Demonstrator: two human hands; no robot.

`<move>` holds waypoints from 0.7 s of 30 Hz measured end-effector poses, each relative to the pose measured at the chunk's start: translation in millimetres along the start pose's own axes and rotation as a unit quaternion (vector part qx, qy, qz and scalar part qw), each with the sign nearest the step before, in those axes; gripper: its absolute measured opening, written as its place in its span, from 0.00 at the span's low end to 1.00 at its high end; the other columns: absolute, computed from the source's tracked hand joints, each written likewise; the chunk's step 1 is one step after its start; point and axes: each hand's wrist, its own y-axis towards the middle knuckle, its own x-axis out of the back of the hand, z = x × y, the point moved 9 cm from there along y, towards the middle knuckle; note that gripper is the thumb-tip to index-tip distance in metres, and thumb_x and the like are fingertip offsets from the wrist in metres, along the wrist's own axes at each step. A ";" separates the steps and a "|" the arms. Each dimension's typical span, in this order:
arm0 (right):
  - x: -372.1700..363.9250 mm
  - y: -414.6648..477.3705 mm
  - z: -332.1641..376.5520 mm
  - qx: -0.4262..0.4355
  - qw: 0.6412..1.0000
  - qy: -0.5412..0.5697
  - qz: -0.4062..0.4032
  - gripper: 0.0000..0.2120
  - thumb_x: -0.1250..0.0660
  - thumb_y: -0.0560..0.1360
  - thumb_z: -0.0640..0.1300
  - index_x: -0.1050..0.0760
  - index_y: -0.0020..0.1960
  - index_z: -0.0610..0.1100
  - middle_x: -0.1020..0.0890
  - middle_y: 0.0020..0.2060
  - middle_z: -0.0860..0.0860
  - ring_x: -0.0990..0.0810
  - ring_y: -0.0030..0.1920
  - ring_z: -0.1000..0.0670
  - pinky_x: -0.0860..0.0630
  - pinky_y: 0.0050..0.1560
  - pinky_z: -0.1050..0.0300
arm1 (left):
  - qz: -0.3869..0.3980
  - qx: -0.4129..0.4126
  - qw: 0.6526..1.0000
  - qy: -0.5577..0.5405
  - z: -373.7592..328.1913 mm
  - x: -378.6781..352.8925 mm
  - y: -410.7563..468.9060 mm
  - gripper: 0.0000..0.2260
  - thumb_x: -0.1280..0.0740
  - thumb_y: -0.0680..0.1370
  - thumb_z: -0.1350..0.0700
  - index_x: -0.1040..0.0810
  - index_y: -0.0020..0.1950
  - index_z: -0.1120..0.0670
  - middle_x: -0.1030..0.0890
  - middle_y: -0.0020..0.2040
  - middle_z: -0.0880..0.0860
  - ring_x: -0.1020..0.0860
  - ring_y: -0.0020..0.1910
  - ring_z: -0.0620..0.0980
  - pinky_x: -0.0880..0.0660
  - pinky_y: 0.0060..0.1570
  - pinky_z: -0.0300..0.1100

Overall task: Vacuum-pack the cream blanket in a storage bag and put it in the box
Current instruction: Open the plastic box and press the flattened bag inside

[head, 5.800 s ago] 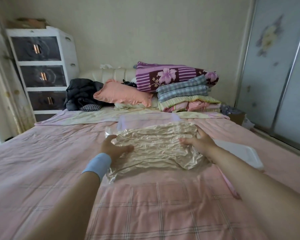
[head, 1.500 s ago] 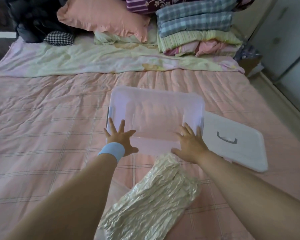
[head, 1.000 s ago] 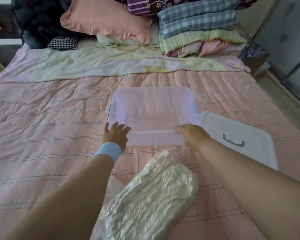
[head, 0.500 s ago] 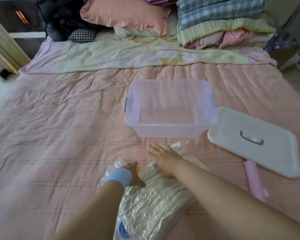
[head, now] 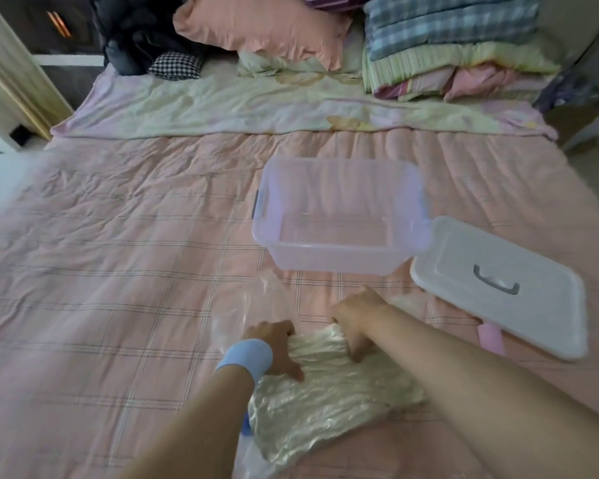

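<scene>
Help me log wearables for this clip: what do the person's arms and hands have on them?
Both forearms are bare, no sleeves in view. The left hand wears a plain light blue band around its wrist. The right hand shows no watch, band or glove. The fingers are mostly hidden, so rings cannot be judged.

Box (head: 339, 259): 12 o'clock from packed bag (head: 325, 402), top open, strip of quilt between.
Lid (head: 533, 319): 2 o'clock, flat, just beside box.
Pink tube (head: 491, 337): 3 o'clock, at lid's near edge.
Bare quilt (head: 118, 271): 9 to 11 o'clock, wide passage.
</scene>
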 end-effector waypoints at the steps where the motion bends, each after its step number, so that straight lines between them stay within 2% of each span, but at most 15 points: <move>1: 8.1 -13.3 -11.6 -0.016 1.000 -0.005 -0.024 0.26 0.24 0.63 0.55 0.25 0.59 0.52 0.19 0.52 0.50 0.21 0.55 0.46 0.33 0.63 0.47 | -0.045 -0.014 0.998 0.043 -12.3 21.7 -5.8 0.38 0.24 0.64 0.35 0.33 0.70 0.45 0.25 0.64 0.51 0.27 0.62 0.55 0.31 0.62 0.49; 3: 24.7 -40.7 -32.0 -0.042 0.996 -0.006 -0.075 0.25 0.27 0.65 0.54 0.26 0.61 0.51 0.21 0.56 0.47 0.25 0.60 0.44 0.32 0.61 0.49 | -0.144 -0.050 0.981 0.123 -40.4 63.5 -21.4 0.35 0.26 0.65 0.35 0.32 0.67 0.45 0.25 0.63 0.49 0.30 0.63 0.54 0.34 0.61 0.49; 5: 40.5 -73.5 -49.0 -0.074 0.989 0.012 -0.128 0.21 0.31 0.68 0.49 0.25 0.60 0.49 0.26 0.59 0.45 0.29 0.61 0.43 0.32 0.60 0.47 | -0.218 -0.068 0.961 0.159 -64.2 95.4 -42.9 0.30 0.27 0.67 0.39 0.34 0.64 0.44 0.27 0.62 0.49 0.32 0.62 0.54 0.35 0.58 0.50; 8: 51.4 -112.2 -52.8 -0.093 0.971 -0.022 -0.221 0.18 0.32 0.69 0.43 0.27 0.58 0.46 0.29 0.57 0.44 0.30 0.59 0.42 0.32 0.58 0.44 | -0.215 -0.060 0.965 0.142 -81.3 101.1 -63.1 0.35 0.27 0.66 0.43 0.40 0.68 0.43 0.31 0.65 0.49 0.34 0.63 0.55 0.31 0.57 0.51; 10: 50.5 -127.4 -44.7 -0.081 0.959 -0.048 -0.268 0.18 0.27 0.63 0.43 0.25 0.52 0.44 0.25 0.52 0.43 0.26 0.52 0.41 0.29 0.53 0.44 | -0.185 -0.050 0.971 0.145 -86.8 85.3 -68.3 0.38 0.27 0.66 0.42 0.41 0.70 0.44 0.32 0.65 0.51 0.35 0.63 0.56 0.30 0.57 0.52; 12: 30.5 -128.8 -35.1 -0.052 0.968 -0.042 -0.240 0.18 0.30 0.68 0.42 0.27 0.57 0.43 0.24 0.53 0.43 0.24 0.53 0.41 0.30 0.57 0.44 | -0.147 -0.048 0.975 0.157 -88.9 61.3 -67.5 0.36 0.27 0.66 0.42 0.39 0.70 0.45 0.34 0.65 0.51 0.36 0.63 0.56 0.30 0.57 0.52; 15: -28.9 -116.0 -24.7 -0.039 0.995 0.002 -0.090 0.20 0.34 0.73 0.45 0.30 0.65 0.44 0.25 0.59 0.44 0.23 0.57 0.42 0.34 0.63 0.45 | -0.063 -0.050 0.982 0.172 -89.5 17.6 -58.0 0.35 0.27 0.68 0.41 0.36 0.73 0.43 0.37 0.68 0.53 0.35 0.65 0.58 0.30 0.62 0.52; 19: -74.3 -97.5 -7.4 -0.017 0.998 0.062 -0.012 0.19 0.31 0.72 0.51 0.27 0.61 0.48 0.20 0.57 0.46 0.21 0.57 0.42 0.36 0.71 0.42 | 0.057 -0.049 0.984 0.160 -79.6 -28.2 -47.0 0.37 0.26 0.72 0.42 0.39 0.77 0.43 0.34 0.72 0.52 0.34 0.71 0.57 0.33 0.69 0.52; 21: -77.5 -85.6 -6.7 -0.014 0.998 0.063 -0.001 0.19 0.30 0.71 0.53 0.25 0.60 0.49 0.19 0.56 0.48 0.21 0.57 0.44 0.38 0.72 0.41 | 0.043 -0.048 0.987 0.147 -71.3 -31.7 -43.2 0.38 0.28 0.72 0.40 0.41 0.77 0.43 0.33 0.74 0.50 0.33 0.72 0.55 0.38 0.72 0.51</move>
